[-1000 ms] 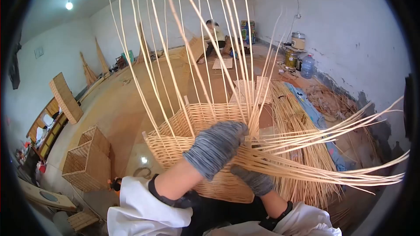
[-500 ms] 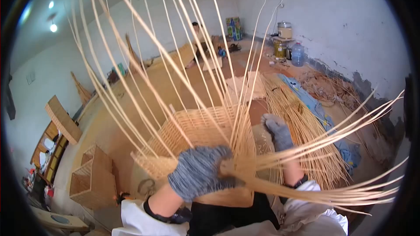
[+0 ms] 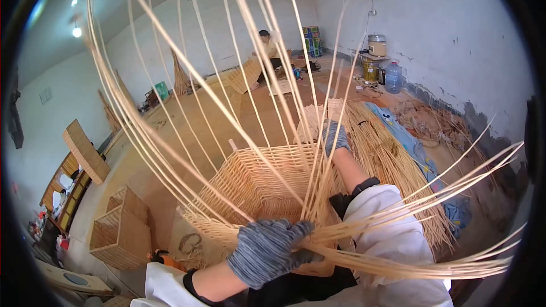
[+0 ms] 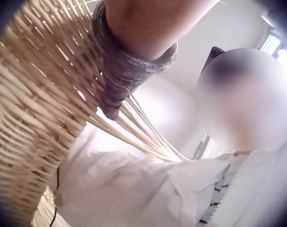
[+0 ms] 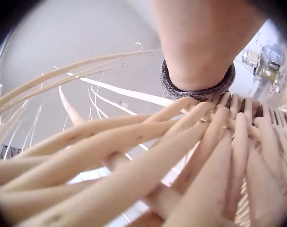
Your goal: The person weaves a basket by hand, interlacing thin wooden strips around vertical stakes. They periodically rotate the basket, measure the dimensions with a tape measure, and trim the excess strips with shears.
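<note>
A wicker basket (image 3: pixel 264 185) in weaving stands before me in the head view, tall rods (image 3: pixel 213 102) rising from its rim. My left hand (image 3: pixel 272 250), in a grey knitted glove, grips the near rim where a bundle of rods (image 3: pixel 409 261) bends off to the right. In the left wrist view its gloved thumb (image 4: pixel 112 106) lies over the woven side. My right hand (image 3: pixel 335 136), gloved alike, is at the basket's far right corner, with upright rods overlapping it. Thick woven rods (image 5: pixel 120 175) hide its fingers in the right wrist view; I cannot tell what they hold.
Loose rods (image 3: pixel 392 165) lie in a pile on the floor to the right, beside a blue cloth (image 3: pixel 412 136). Another woven basket (image 3: pixel 122 230) stands at left. A person (image 3: pixel 270 54) sits at the back. A water bottle (image 3: pixel 393 77) is by the right wall.
The right hand has left the near side beneath the bent rods, reached out over the loose pile, then moved to the basket's far right corner. The left hand has stayed at the near rim.
</note>
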Available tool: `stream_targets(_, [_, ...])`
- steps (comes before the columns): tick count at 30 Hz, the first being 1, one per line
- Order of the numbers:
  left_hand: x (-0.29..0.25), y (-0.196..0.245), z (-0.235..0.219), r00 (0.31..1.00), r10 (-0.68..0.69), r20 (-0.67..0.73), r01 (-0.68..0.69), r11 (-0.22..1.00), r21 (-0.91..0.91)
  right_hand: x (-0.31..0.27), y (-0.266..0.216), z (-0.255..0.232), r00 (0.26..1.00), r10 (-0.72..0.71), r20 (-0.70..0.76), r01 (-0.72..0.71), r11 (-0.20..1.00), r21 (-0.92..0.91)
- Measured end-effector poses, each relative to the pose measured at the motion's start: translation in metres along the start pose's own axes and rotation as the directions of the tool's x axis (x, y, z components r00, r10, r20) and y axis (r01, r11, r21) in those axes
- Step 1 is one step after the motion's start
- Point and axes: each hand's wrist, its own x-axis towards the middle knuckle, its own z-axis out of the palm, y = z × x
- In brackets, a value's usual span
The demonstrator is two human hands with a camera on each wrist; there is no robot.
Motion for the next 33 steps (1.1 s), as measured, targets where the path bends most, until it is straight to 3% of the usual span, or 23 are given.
stream_targets(1, [-0.005, 0.001, 0.004, 1.000, -0.007, -0.028, 0.007, 1.000, 0.009, 0.004, 0.009, 0.006, 1.000, 0.006, -0.002, -0.005, 0.995, 0.099])
stream_targets(3, [-0.014, 0.005, 0.011, 0.999, -0.041, -0.029, 0.042, 0.999, 0.022, 0.018, 0.022, 0.019, 0.998, -0.033, 0.046, 0.029, 0.996, 0.082])
stream_targets(5, [-0.018, 0.007, 0.013, 0.998, -0.052, -0.020, 0.053, 0.998, 0.042, 0.023, 0.025, 0.020, 0.984, -0.169, 0.054, 0.176, 0.970, -0.168])
stream_targets(6, [-0.019, 0.008, 0.012, 0.998, -0.053, -0.015, 0.054, 0.998, 0.045, 0.022, 0.030, 0.020, 0.994, -0.088, 0.071, 0.086, 0.996, 0.031])
stream_targets(8, [-0.021, 0.007, 0.010, 0.999, -0.020, -0.026, 0.021, 0.999, 0.039, 0.007, 0.022, 0.004, 0.991, 0.071, 0.110, -0.109, 0.911, 0.398])
stream_targets(10, [-0.017, 0.004, 0.011, 0.998, 0.053, -0.044, -0.052, 0.998, 0.028, -0.021, -0.002, -0.026, 0.963, 0.222, 0.151, -0.263, 0.663, 0.701])
stream_targets(11, [-0.013, 0.003, 0.012, 0.994, 0.094, -0.062, -0.090, 0.994, 0.061, -0.021, 0.005, -0.029, 0.953, 0.265, 0.145, -0.272, 0.543, 0.795])
stream_targets(14, [0.006, 0.003, 0.017, 0.964, 0.235, -0.124, -0.219, 0.967, 0.130, -0.029, 0.034, -0.059, 0.962, 0.273, 0.035, -0.219, 0.684, 0.696])
stream_targets(17, [0.022, 0.008, 0.033, 0.918, 0.345, -0.197, -0.328, 0.938, 0.112, -0.078, 0.064, -0.102, 0.972, 0.232, -0.029, -0.166, 0.771, 0.615])
stream_targets(20, [0.035, 0.020, 0.045, 0.904, 0.371, -0.211, -0.360, 0.929, 0.089, -0.185, 0.096, -0.141, 0.974, 0.198, 0.112, -0.227, 0.806, 0.547])
stream_targets(23, [0.052, 0.028, 0.044, 0.932, 0.334, -0.139, -0.332, 0.942, 0.043, -0.307, 0.120, -0.137, 0.908, 0.029, 0.417, -0.258, 0.824, 0.504])
stream_targets(25, [0.061, 0.025, 0.047, 0.923, 0.321, -0.211, -0.326, 0.945, 0.010, -0.337, 0.102, -0.103, 0.870, -0.220, 0.441, -0.002, 0.893, 0.450])
stream_targets(26, [0.061, 0.022, 0.050, 0.922, 0.313, -0.226, -0.325, 0.945, -0.020, -0.336, 0.068, -0.095, 0.886, -0.259, 0.385, 0.186, 0.958, 0.217])
stream_targets(27, [0.061, 0.016, 0.051, 0.900, 0.322, -0.296, -0.335, 0.942, 0.004, -0.346, 0.058, -0.068, 0.892, -0.126, 0.433, -0.172, 0.792, 0.585])
stream_targets(28, [0.063, 0.009, 0.054, 0.873, 0.323, -0.365, -0.343, 0.939, 0.012, -0.342, 0.056, -0.056, 0.933, -0.006, 0.359, -0.178, 0.861, 0.477])
stream_targets(29, [0.068, 0.011, 0.050, 0.903, 0.254, -0.346, -0.280, 0.960, -0.026, -0.338, 0.055, -0.043, 0.954, 0.114, 0.276, -0.213, 0.907, 0.363])
stream_targets(30, [0.074, 0.012, 0.044, 0.928, 0.180, -0.326, -0.209, 0.976, -0.056, -0.324, 0.041, -0.054, 0.958, 0.080, 0.275, -0.203, 0.867, 0.454])
stream_targets(32, [0.079, -0.010, 0.058, 0.898, 0.081, -0.433, -0.088, 0.996, 0.004, -0.322, 0.047, -0.040, 0.924, 0.136, 0.359, -0.276, 0.884, 0.376])
stream_targets(33, [0.080, -0.019, 0.064, 0.922, -0.061, -0.382, 0.029, 0.996, -0.088, -0.324, 0.056, -0.030, 0.941, 0.078, 0.330, -0.215, 0.890, 0.402])
